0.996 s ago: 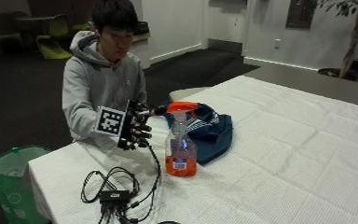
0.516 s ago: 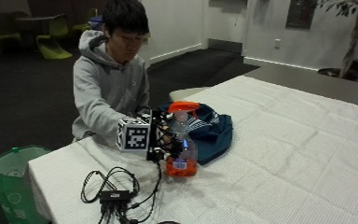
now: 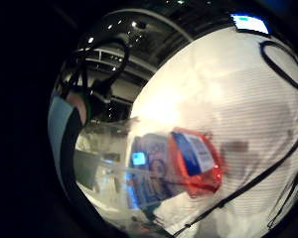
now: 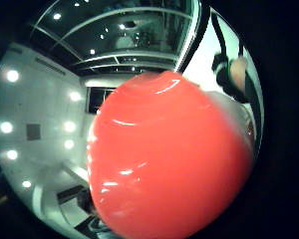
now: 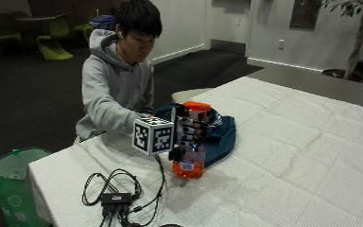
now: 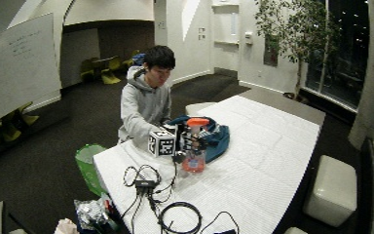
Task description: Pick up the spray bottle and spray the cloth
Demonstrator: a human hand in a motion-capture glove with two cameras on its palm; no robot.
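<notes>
1. The gloved right hand (image 5: 187, 135) is wrapping its fingers around the neck and upper body of the spray bottle (image 5: 189, 158), just under the orange spray head, so it is gripping the bottle; the bottle's base is still sitting on the table (image 5: 282, 156).
2. The outside view is showing, from left to right, a green bin (image 5: 8, 184) beside the table's corner, a tangle of black cables (image 5: 122, 196) lying on the tablecloth, then the bottle standing upright near the table's front edge, with the blue cloth (image 5: 222, 137) heaped just behind and beside it.
3. The wide outside view is adding what the closer one is cutting off: a larger cable coil (image 6: 180, 218) lying nearer the table's end and a white stool (image 6: 333, 190) standing off to the right.
4. The little finger side palm view is looking down the bottle (image 3: 193, 161): its clear body, labelled in blue, is holding orange liquid in the lower part, and the blue cloth (image 3: 146, 173) is lying close by on the white tablecloth.
5. The thumb side palm view is being filled almost wholly by the orange spray head (image 4: 169, 159), very close to the palm, with the room's ceiling lights behind it.
</notes>
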